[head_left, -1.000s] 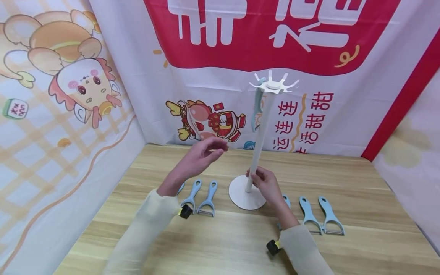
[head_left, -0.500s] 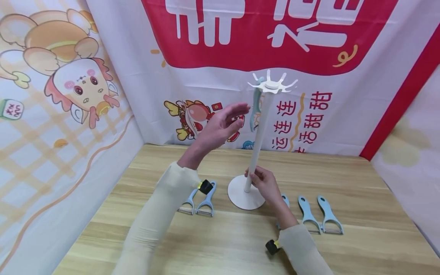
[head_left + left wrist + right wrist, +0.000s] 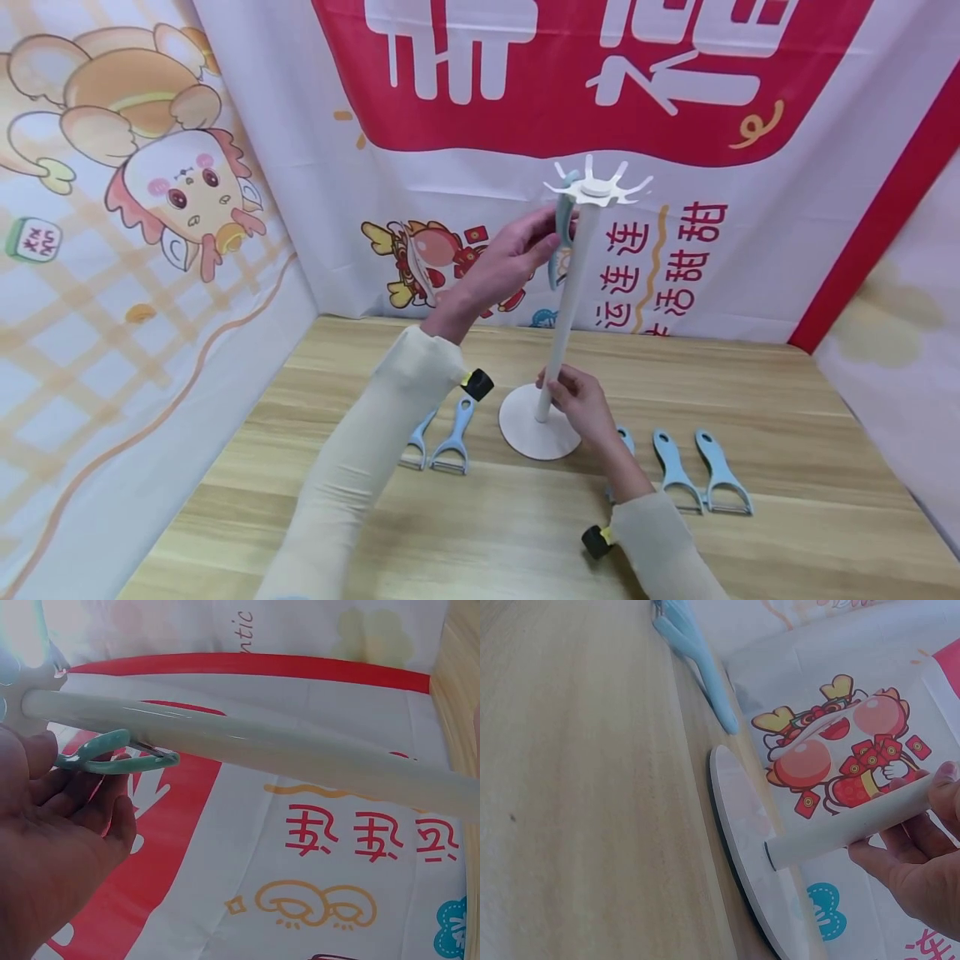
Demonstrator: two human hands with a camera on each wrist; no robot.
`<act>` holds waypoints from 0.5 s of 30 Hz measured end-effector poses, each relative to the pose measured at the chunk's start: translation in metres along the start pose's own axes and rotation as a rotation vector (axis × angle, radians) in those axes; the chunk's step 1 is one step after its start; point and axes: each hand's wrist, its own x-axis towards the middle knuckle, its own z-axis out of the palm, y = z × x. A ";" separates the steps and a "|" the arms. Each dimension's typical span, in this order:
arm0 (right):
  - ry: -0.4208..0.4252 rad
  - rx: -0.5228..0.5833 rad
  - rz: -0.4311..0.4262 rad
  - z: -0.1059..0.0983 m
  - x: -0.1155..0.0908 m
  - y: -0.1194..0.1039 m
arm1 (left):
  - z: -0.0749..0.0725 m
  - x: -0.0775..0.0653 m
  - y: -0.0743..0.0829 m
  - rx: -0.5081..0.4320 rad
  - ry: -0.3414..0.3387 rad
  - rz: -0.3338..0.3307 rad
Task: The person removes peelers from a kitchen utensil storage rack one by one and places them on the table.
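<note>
A white stand (image 3: pixel 572 292) with a round base and a ring of hooks on top stands upright on the table. From a left-hand hook hangs a light blue peeler (image 3: pixel 563 218), its blade end down. My left hand (image 3: pixel 506 265) pinches this peeler's handle between thumb and fingers, just below the hooks. In the left wrist view the peeler's (image 3: pixel 112 754) forked head sticks out past the fingers, beside the pole. Low on the pole, my right hand (image 3: pixel 588 408) grips it a little above the base; the right wrist view shows the thumb and fingers round the pole (image 3: pixel 832 834).
Left of the base lie light blue peelers (image 3: pixel 452 446), partly hidden by my left sleeve. Several more peelers (image 3: pixel 718 473) lie at the right, one partly behind my right forearm. A printed cloth (image 3: pixel 465 187) hangs behind the wooden table (image 3: pixel 480 542).
My left hand has risen to the right, from above the left peelers to the hanging peeler, and now holds its handle. The right hand keeps its grip on the pole.
</note>
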 end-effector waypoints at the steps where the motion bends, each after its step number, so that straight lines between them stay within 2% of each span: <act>1: 0.001 0.001 0.004 0.000 0.000 0.000 | 0.001 0.001 0.000 0.004 0.002 0.000; 6: 0.005 -0.004 0.014 0.001 -0.001 -0.001 | 0.000 0.002 0.001 0.037 0.027 -0.027; 15: 0.021 0.005 0.030 0.001 -0.001 -0.003 | -0.003 0.009 0.009 0.010 0.094 -0.024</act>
